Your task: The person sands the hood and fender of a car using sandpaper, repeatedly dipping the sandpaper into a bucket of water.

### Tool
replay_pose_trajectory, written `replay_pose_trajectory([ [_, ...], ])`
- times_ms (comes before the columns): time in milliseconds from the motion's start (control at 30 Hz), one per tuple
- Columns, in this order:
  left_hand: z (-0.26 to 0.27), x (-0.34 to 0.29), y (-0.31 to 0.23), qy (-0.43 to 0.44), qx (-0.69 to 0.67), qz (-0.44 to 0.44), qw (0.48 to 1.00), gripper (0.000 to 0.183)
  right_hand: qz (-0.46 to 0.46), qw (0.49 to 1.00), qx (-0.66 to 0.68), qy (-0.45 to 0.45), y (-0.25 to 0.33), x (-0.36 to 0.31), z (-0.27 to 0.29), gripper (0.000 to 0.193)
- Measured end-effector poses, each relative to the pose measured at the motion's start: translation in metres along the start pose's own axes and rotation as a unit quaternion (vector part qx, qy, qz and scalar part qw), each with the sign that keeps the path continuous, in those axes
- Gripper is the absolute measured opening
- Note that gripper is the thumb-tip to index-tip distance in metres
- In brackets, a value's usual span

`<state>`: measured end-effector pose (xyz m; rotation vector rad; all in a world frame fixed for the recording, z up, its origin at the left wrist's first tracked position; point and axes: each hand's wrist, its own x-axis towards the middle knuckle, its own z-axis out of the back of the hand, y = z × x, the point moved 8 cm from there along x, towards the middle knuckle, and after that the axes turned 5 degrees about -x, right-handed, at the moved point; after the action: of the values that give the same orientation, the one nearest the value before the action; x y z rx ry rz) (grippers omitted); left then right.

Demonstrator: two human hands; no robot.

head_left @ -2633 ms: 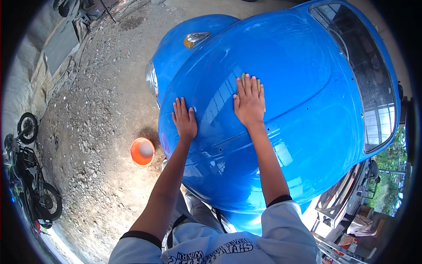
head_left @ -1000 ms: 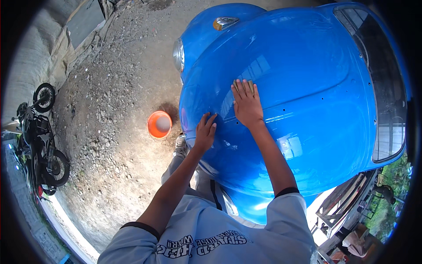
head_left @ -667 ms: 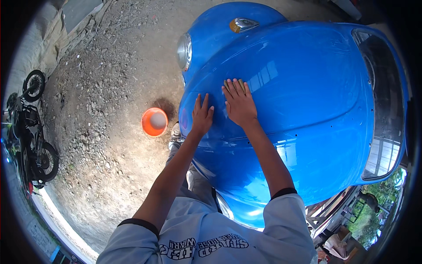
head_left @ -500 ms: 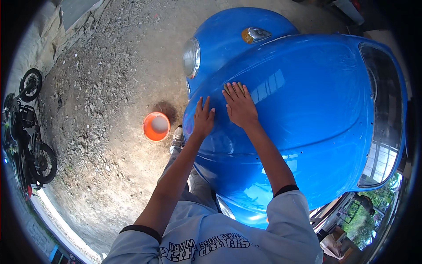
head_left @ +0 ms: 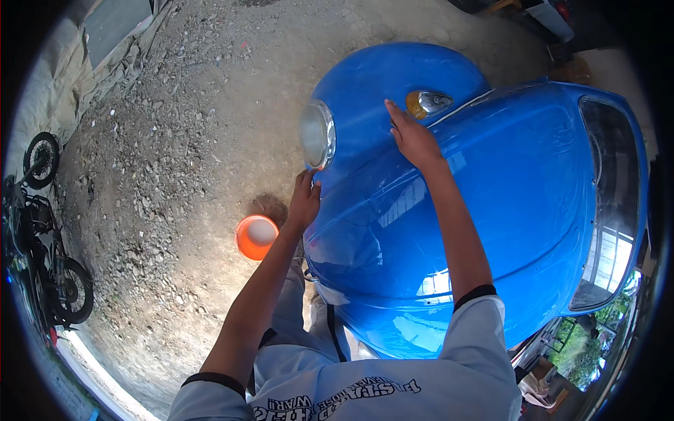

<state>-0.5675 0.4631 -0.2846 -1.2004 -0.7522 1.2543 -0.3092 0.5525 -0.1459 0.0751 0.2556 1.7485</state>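
A glossy blue car's rounded hood (head_left: 491, 203) lies before me, its front fender (head_left: 379, 77) beyond. My right hand (head_left: 417, 142) is on the fender, beside the orange-and-chrome turn signal (head_left: 427, 104), fingers pointing away from me. The small yellowish-green sponge under its fingers is almost wholly hidden now. My left hand (head_left: 305, 205) rests at the car's front edge, just below the round headlight (head_left: 318, 133). Its fingers are stretched out and no object shows in them.
An orange bucket (head_left: 246, 245) of cloudy liquid stands on the dirt ground left of my left forearm. Gravel (head_left: 147, 182) covers the ground farther left, where a motorcycle (head_left: 53, 231) is parked. The windshield (head_left: 607, 203) is at the right.
My right hand has moved from the hood, away from me, onto the fender by the turn signal. My left hand has shifted left to the front edge near the headlight. The view has shifted too.
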Motion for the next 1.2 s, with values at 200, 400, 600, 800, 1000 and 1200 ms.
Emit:
replay_pose_trajectory([
  [200, -0.038, 0.127, -0.029, 0.049, -0.006, -0.031, 0.998, 0.056, -0.105, 0.983, -0.136, -0.060, -0.006, 0.068, -0.036, 0.059],
  [400, -0.063, 0.166, -0.020, 0.088, 0.150, 0.040, 0.984, 0.063, 0.023, 0.980, -0.187, -0.069, -0.007, 0.063, -0.085, 0.057],
  [600, -0.084, 0.160, -0.016, 0.080, 0.283, 0.005, 0.956, 0.077, -0.003, 0.987, -0.160, -0.029, -0.046, 0.152, -0.076, 0.052],
  [800, -0.090, 0.165, -0.005, 0.102, 0.308, 0.024, 0.946, 0.081, -0.030, 0.982, -0.163, -0.093, -0.011, 0.099, -0.079, 0.054],
  [1000, -0.088, 0.166, -0.003, 0.118, 0.279, 0.012, 0.953, 0.082, -0.006, 0.956, -0.291, -0.029, 0.033, -0.004, -0.108, 0.054],
  [1200, -0.061, 0.179, 0.015, 0.245, 0.231, -0.082, 0.938, 0.075, 0.033, 0.983, -0.169, 0.065, 0.049, -0.051, -0.095, 0.058],
])
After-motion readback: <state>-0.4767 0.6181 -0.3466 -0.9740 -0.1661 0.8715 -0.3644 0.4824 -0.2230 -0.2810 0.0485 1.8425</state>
